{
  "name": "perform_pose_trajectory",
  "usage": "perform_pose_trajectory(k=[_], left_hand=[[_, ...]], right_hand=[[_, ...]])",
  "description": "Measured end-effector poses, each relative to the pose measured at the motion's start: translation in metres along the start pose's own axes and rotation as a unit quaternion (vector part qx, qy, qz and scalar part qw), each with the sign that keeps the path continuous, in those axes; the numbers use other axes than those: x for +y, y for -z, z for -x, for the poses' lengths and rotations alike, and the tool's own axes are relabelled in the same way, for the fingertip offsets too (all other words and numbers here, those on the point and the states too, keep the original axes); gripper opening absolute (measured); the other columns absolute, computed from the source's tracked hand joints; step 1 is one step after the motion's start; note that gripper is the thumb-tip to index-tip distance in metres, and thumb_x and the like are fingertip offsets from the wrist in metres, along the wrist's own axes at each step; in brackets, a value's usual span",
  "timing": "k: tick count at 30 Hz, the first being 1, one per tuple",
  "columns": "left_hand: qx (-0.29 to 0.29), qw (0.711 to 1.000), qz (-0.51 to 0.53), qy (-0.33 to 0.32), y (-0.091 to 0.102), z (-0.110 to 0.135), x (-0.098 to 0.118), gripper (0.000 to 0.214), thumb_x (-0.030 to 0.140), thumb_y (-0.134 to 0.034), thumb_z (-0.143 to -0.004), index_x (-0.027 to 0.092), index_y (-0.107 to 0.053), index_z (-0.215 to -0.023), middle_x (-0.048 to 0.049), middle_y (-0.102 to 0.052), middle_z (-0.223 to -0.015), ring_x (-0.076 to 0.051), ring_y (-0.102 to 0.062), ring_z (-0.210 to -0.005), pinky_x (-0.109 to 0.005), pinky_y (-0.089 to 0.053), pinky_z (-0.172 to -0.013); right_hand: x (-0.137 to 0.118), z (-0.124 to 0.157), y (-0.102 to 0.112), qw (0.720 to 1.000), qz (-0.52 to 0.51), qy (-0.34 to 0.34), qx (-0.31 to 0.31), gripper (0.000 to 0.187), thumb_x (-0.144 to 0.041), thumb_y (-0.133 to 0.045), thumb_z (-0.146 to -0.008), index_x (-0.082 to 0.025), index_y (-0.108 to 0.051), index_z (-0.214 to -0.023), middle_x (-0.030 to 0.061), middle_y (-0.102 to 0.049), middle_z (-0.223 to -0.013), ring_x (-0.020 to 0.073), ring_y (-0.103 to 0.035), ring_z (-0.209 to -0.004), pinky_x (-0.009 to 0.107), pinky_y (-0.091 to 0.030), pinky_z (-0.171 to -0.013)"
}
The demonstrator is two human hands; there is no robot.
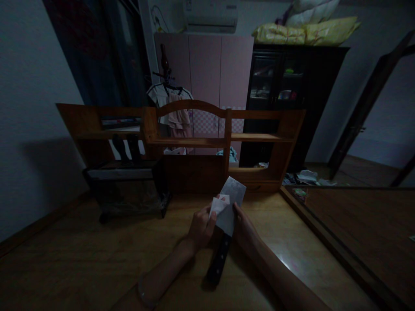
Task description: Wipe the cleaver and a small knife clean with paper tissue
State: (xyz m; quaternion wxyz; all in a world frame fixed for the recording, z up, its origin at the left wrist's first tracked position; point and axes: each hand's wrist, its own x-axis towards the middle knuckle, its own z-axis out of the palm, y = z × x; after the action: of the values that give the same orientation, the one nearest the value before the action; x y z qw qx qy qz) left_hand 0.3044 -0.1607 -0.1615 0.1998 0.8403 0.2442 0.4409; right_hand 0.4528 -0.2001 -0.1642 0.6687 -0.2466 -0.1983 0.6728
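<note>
From far off, I look down at a dark knife holder [125, 192] that stands on the left of the wooden desk [171, 268]. Two black handles [120, 149] stick up out of its top. It is too dim for me to see what is lower down in it. Behind it is a wooden shelf [194, 140] with open spaces. Through one gap I see a white box [233, 163] with a blue-green cloth [232, 152] in it. Further back, a tall black cupboard [319, 95] has glass doors. Small things sit inside it, and one is bright green, but I cannot tell what they are.

The cleaver [228, 220] is in front of me, between the two hands, over the middle of the desk. Its blade is grey, wide and flat, with dull, cloudy marks near the end. Its handle is black with pale round dots. The blade points away from me and a bit to the right. The handle comes back toward me and a bit to the left, so its long line is a steep slant.

My left hand [201, 226] is pinching a folded white sheet [220, 206] on the blade; paper or cloth, I cannot tell. My right hand [245, 226] holds the blade by its right side.
</note>
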Motion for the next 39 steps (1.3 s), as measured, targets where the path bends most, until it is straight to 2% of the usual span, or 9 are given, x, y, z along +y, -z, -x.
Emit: perform_pose_trajectory(k=[7,12,16,19,22,26,28,32,39], left_hand=[[0.002,1.000,-0.005,0.018,0.001,-0.001,-0.001,0.043,0.028,-0.027,-0.097,0.022,-0.054,-0.130,-0.0048,-0.055,-0.132,-0.019,-0.048,-0.124,-0.034,-0.035,-0.107],[-0.001,0.999,-0.031,0.031,0.000,-0.003,-0.004,0.041,0.029,-0.028,-0.097,0.021,-0.059,-0.123,-0.0062,-0.061,-0.123,-0.019,-0.055,-0.115,-0.033,-0.037,-0.105],[-0.002,0.999,-0.043,0.025,-0.002,-0.005,-0.005,0.041,0.027,-0.028,-0.097,0.021,-0.056,-0.126,-0.0053,-0.057,-0.129,-0.018,-0.049,-0.122,-0.034,-0.037,-0.106],[-0.004,0.997,-0.070,-0.023,-0.001,-0.008,-0.002,0.042,0.024,-0.029,-0.095,0.020,-0.055,-0.128,-0.0048,-0.052,-0.135,-0.018,-0.041,-0.130,-0.040,-0.029,-0.112],[-0.059,0.990,-0.088,-0.098,0.003,-0.009,0.003,0.042,0.021,-0.031,-0.093,0.019,-0.055,-0.128,-0.0058,-0.055,-0.131,-0.018,-0.045,-0.126,-0.044,-0.019,-0.116],[-0.168,0.971,-0.032,-0.165,0.010,-0.008,0.010,0.043,0.020,-0.028,-0.092,0.020,-0.059,-0.123,-0.0054,-0.061,-0.124,-0.017,-0.054,-0.117,-0.038,-0.031,-0.111],[-0.181,0.970,-0.003,-0.164,0.012,-0.007,0.011,0.045,0.020,-0.024,-0.092,0.020,-0.061,-0.118,-0.0051,-0.063,-0.121,-0.016,-0.057,-0.113,-0.035,-0.035,-0.107],[-0.141,0.979,-0.003,-0.148,0.012,-0.004,0.009,0.044,0.021,-0.025,-0.092,0.018,-0.064,-0.113,-0.0075,-0.064,-0.117,-0.018,-0.056,-0.114,-0.035,-0.037,-0.105],[-0.053,0.991,-0.079,-0.095,0.009,-0.005,-0.002,0.041,0.020,-0.031,-0.092,0.017,-0.062,-0.119,-0.0083,-0.060,-0.124,-0.019,-0.051,-0.120,-0.036,-0.035,-0.107]], right_hand=[[0.005,0.000,0.004,0.997,0.045,0.061,0.011,0.028,-0.014,-0.065,-0.076,-0.016,-0.064,-0.104,0.0065,-0.073,-0.097,0.0187,-0.070,-0.080,0.029,-0.055,-0.073],[0.007,0.000,0.009,0.995,0.073,0.069,0.005,0.041,-0.001,-0.065,-0.064,-0.017,-0.063,-0.102,0.0031,-0.073,-0.089,0.0171,-0.068,-0.072,0.026,-0.055,-0.066],[0.001,0.004,0.007,1.000,0.015,0.010,-0.014,0.023,-0.013,-0.058,-0.076,-0.016,-0.064,-0.098,0.0038,-0.072,-0.087,0.0164,-0.067,-0.072,0.027,-0.054,-0.068],[-0.005,0.007,0.005,1.000,-0.015,0.004,-0.015,0.020,-0.026,-0.052,-0.084,-0.017,-0.064,-0.097,0.0038,-0.072,-0.085,0.0168,-0.067,-0.075,0.028,-0.054,-0.072],[-0.009,0.011,0.003,0.999,-0.037,0.009,-0.026,0.024,-0.033,-0.052,-0.086,-0.016,-0.064,-0.099,0.0052,-0.072,-0.090,0.0181,-0.067,-0.079,0.031,-0.054,-0.077],[-0.010,0.013,0.002,0.998,-0.054,-0.005,-0.008,0.026,-0.038,-0.054,-0.086,-0.014,-0.065,-0.084,0.0061,-0.070,-0.073,0.0180,-0.065,-0.066,0.029,-0.054,-0.067],[-0.011,0.012,0.003,0.999,-0.053,0.002,0.009,0.025,-0.038,-0.054,-0.086,-0.016,-0.064,-0.079,0.0044,-0.069,-0.069,0.0174,-0.064,-0.063,0.028,-0.053,-0.064],[-0.011,0.012,0.004,0.998,-0.056,0.000,-0.016,0.024,-0.038,-0.053,-0.087,-0.017,-0.064,-0.087,0.0044,-0.071,-0.078,0.0181,-0.066,-0.071,0.030,-0.053,-0.071],[-0.011,0.013,0.004,0.998,-0.046,-0.007,-0.043,0.034,-0.042,-0.050,-0.088,-0.012,-0.063,-0.100,0.0091,-0.071,-0.091,0.0214,-0.067,-0.082,0.035,-0.052,-0.080]])
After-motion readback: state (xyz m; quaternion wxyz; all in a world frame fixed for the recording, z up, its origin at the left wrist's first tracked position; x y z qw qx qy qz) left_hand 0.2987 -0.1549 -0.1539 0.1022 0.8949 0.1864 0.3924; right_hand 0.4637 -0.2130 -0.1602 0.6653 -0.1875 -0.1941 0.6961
